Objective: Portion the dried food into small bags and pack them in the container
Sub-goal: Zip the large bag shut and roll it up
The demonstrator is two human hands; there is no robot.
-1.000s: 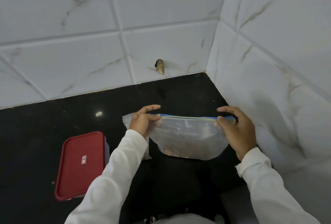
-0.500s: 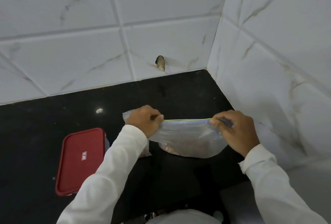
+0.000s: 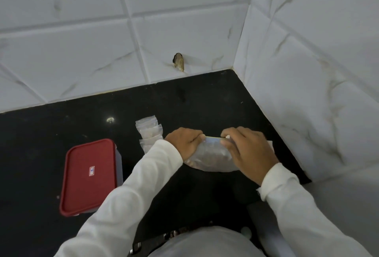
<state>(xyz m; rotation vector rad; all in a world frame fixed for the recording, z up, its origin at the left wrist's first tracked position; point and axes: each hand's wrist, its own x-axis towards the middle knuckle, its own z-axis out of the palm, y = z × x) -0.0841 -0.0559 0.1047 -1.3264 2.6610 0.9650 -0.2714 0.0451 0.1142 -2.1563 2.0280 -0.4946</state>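
Head view: both hands are gripping the top strip of the big zip bag [image 3: 211,157]. The left hand [image 3: 185,142] is pinching the left end, and the right hand [image 3: 249,150] is curling its fingers over the strip just beside it. The bag is sitting low on the black counter [image 3: 205,102] near the wall corner, with brownish dried food showing through its lower part. The person is probably working the zip seal; opening or closing, cannot tell. Doing it well means keeping the left pinch anchoring the end, running the right fingers evenly along the track, and keeping the mouth facing up so nothing is spilling. Small bags [image 3: 149,131] are lying just beyond the left hand, and the container [image 3: 90,174] is standing well to the left with its red lid on. Compared with the earlier frame, the hands are now working close together instead of holding opposite ends of a stretched strip. The bag is bunching and sitting lower, and the small bags are showing more.
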